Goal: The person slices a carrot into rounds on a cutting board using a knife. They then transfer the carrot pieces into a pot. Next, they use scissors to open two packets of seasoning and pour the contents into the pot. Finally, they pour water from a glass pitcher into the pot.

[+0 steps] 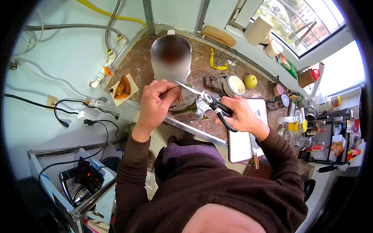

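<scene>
The packet (185, 107) is in front of the person, over the near edge of the counter (202, 125), just below the steel jug (171, 72). Its upper left corner appears to be pinched in the left hand (159, 99), thumb and fingers closed together; the fingers hide exactly how much they grip. That hold probably keeps the packet's top edge taut and near the scissors (208, 98).

The right hand (243, 114) is curled around the scissors' black handles, closed on them but not clenched, since the handles stand apart. Held this way, the blades point left, toward the left fingertips, their tips close to them; how wide the blades gape is hard to tell.

The left forearm rises from below, the hand bent inward at the wrist. The right forearm slants in from the lower right, the hand reaching left above the board (234, 149). The knife (255, 155) lies on the board, its handle over the near side, apart from both hands
</scene>
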